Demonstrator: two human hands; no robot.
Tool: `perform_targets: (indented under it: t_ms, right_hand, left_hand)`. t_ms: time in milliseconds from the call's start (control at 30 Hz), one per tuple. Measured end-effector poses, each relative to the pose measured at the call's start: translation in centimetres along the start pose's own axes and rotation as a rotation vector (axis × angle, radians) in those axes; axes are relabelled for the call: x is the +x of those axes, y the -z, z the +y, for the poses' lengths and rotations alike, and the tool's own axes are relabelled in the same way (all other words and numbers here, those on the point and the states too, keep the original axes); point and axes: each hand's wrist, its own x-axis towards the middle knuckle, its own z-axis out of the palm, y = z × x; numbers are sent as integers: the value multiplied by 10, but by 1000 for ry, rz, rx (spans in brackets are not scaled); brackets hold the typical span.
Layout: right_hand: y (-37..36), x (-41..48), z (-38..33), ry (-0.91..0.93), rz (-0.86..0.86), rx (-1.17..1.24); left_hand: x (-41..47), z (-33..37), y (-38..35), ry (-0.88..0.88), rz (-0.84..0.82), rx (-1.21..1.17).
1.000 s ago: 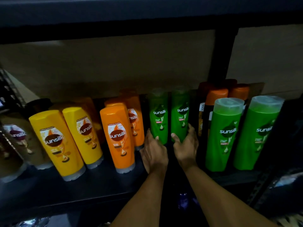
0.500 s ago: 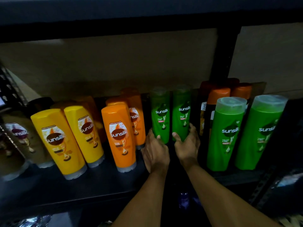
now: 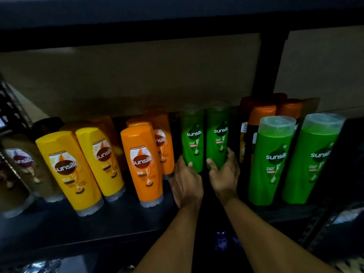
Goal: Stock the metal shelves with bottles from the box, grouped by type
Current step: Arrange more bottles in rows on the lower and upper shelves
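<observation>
Barely moving since a second ago, the left hand (image 3: 186,186) is gripping the left green Sunsilk bottle (image 3: 194,138), the right hand (image 3: 224,178) gripping the right green Sunsilk bottle (image 3: 217,134); both are standing upright, deep on the metal shelf (image 3: 98,223).

you hold two slim green sunsilk bottles upright, side by side, toward the back of the dark metal shelf (image 3: 59,229): your left hand (image 3: 187,186) grips the left slim bottle (image 3: 193,138) low down, and your right hand (image 3: 224,178) grips the right slim bottle (image 3: 217,134). to their right stand two larger green bottles (image 3: 270,164) with clear caps, with orange-capped bottles (image 3: 260,115) behind. to the left stand orange bottles (image 3: 142,164) cap-down, then yellow bottles (image 3: 67,168), then a dim brownish bottle (image 3: 21,164).
</observation>
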Motion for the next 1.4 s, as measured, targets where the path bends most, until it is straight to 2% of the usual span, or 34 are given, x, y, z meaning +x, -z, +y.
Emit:
perform_targets:
  t_ms: [500,767,900,1033,1200,1400]
  right_hand:
    - [-2,3,4,9,-22,-43]
    - [23,-19,-11,-36,-110,-226]
    - [38,-54,-19,-27,-210,-306]
    - [71,-98,-34,94,-269,-254]
    - [132,-128,-36,271,-174,-179]
    - [198,-100,-33,288,126,-232]
  left_hand:
    - [3,-5,-3,-16,-12,-8]
    - [-25,-10,25,15,-159,-32]
    - [-50,-20,44,-13,-227,-92]
    - [-78,-23,70,-16,-272,-148]
    - [-96,-13,92,-11,-313,-128]
    - [-105,25,77,-67,-347,-173]
